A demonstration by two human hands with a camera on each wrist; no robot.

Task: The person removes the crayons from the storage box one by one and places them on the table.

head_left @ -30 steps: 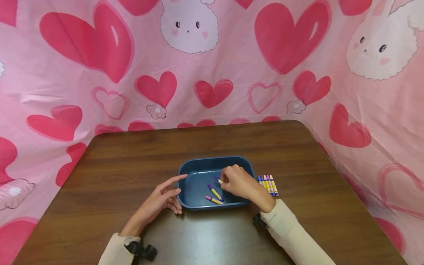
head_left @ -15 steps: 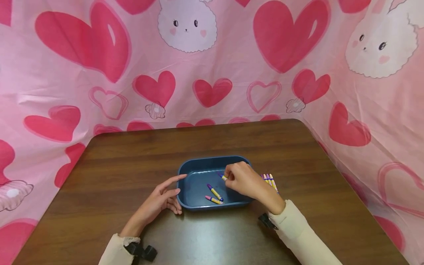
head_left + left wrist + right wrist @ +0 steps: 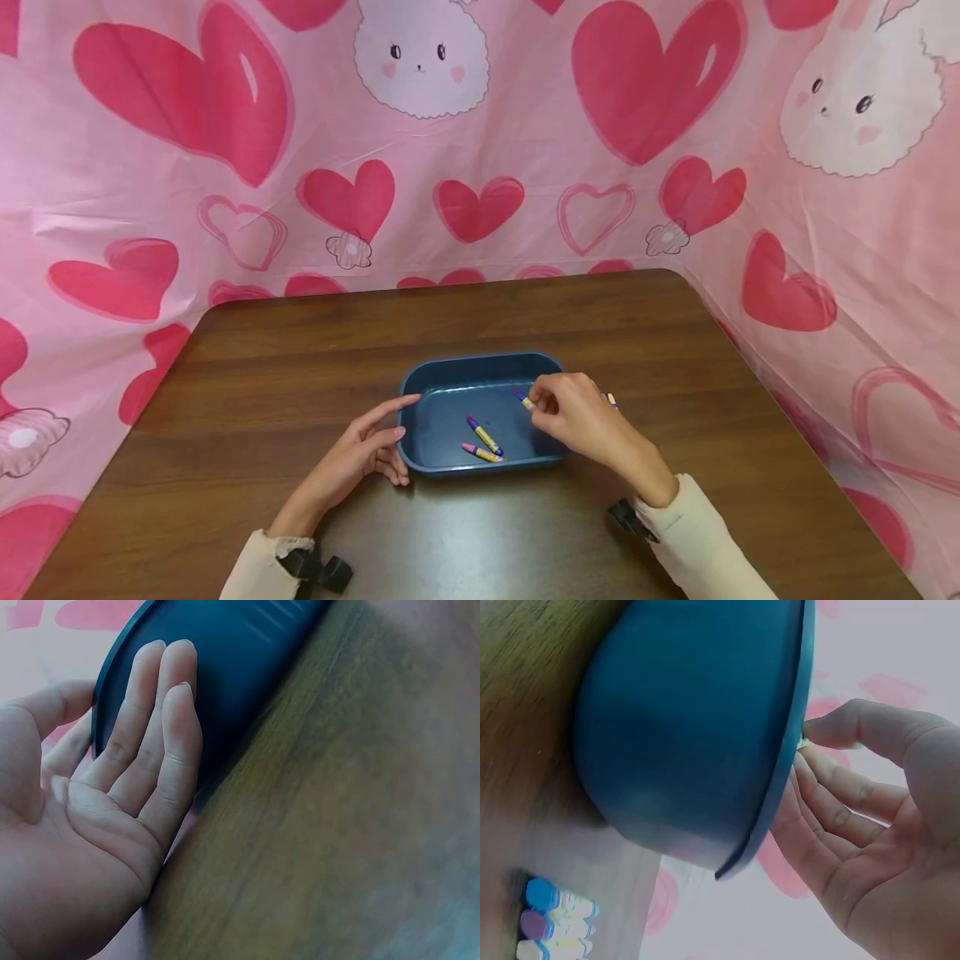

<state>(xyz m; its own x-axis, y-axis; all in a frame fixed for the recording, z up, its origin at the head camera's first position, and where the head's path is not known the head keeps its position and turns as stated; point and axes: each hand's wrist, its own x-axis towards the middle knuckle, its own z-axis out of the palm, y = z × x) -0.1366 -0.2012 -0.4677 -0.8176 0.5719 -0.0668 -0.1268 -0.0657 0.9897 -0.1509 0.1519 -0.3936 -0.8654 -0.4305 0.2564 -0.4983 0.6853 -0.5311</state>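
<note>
A dark blue tray (image 3: 480, 472) stands on the table, with a purple-tipped crayon (image 3: 484, 435) and a pink-tipped crayon (image 3: 482, 452) lying on its floor. My right hand (image 3: 583, 417) pinches another purple-tipped crayon (image 3: 524, 400) between thumb and fingers, over the tray's right end. In the right wrist view, the tray wall hides most of this crayon. My left hand (image 3: 358, 454) touches the tray's left rim with thumb and index finger. Its other fingers (image 3: 174, 742) lie nearly straight along the outer wall in the left wrist view.
To the right of the tray lies a row of several crayons (image 3: 559, 922), mostly hidden behind my right hand in the head view. The brown wooden table (image 3: 262, 375) is bordered by a pink heart-patterned cloth (image 3: 480, 142) at the back and sides.
My right hand has moved rightward with the pinched crayon, from mid-tray to its right end, covering more of the crayon row. My left hand has stayed at the left rim.
</note>
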